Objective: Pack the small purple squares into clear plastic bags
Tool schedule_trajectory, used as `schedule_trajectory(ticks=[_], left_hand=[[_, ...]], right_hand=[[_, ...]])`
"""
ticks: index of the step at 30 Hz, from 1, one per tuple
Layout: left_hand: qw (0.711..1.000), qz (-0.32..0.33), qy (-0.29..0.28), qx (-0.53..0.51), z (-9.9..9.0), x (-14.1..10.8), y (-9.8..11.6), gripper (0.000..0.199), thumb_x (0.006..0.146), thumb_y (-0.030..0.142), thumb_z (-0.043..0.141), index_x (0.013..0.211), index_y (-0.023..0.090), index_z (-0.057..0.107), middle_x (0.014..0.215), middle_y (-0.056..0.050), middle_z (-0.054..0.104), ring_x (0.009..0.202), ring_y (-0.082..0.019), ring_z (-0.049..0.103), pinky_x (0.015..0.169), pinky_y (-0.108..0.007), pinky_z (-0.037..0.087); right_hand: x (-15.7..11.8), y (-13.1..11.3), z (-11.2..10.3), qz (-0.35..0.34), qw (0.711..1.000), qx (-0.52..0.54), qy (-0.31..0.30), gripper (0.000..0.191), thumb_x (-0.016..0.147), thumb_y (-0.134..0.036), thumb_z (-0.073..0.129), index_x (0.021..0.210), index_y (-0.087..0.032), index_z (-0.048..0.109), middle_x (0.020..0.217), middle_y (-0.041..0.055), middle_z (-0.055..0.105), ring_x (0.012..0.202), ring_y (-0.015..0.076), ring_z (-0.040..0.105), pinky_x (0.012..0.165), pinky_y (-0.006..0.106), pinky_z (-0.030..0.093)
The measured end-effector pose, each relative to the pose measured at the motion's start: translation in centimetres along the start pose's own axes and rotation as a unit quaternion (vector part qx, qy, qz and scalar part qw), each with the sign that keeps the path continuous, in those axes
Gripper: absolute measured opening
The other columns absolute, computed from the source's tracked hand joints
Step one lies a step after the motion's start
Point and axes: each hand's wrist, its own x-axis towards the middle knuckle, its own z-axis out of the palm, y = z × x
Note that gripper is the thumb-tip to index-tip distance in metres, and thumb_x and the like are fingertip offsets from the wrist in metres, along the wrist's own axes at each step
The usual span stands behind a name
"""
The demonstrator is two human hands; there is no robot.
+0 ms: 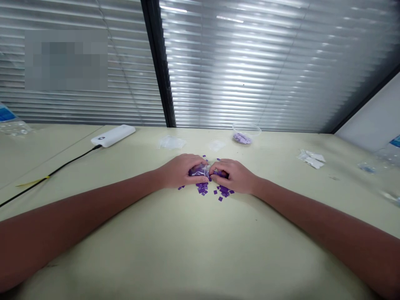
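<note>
My left hand (179,171) and my right hand (233,176) meet at the middle of the pale table (200,233). Their fingertips pinch a small clear plastic bag (198,170) holding purple pieces. Many small purple squares (222,191) lie loose on the table just below my fingers, and a few sit beyond them. Part of the bag is hidden behind my fingers. A clear plastic bowl (246,133) with pale purple pieces inside stands farther ahead, beyond both hands.
Flattened clear plastic bags (171,143) lie ahead of my left hand, and white packets (311,158) lie to the right. A white power bank (113,135) with a black cable (53,176) sits at left. Plastic bottles (387,152) lie at the right edge, below window blinds (250,62).
</note>
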Motion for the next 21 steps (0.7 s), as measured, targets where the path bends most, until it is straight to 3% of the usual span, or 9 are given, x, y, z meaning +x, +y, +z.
schedule_trajectory(ticks=[21], left_hand=[[1.0, -0.002, -0.005, 0.002, 0.1, 0.04, -0.08, 0.051, 0.094, 0.066, 0.057, 0.12, 0.024, 0.066, 0.103, -0.005, 0.071, 0.091, -0.023, 0.062, 0.079, -0.032, 0.042]], right_hand=[[0.0, -0.05, -0.03, 0.005, 1.0, 0.006, 0.0, 0.007, 0.095, -0.022, 0.063, 0.099, -0.022, 0.068, 0.081, 0.0001, 0.066, 0.073, 0.0147, 0.056, 0.07, 0.027, 0.039]])
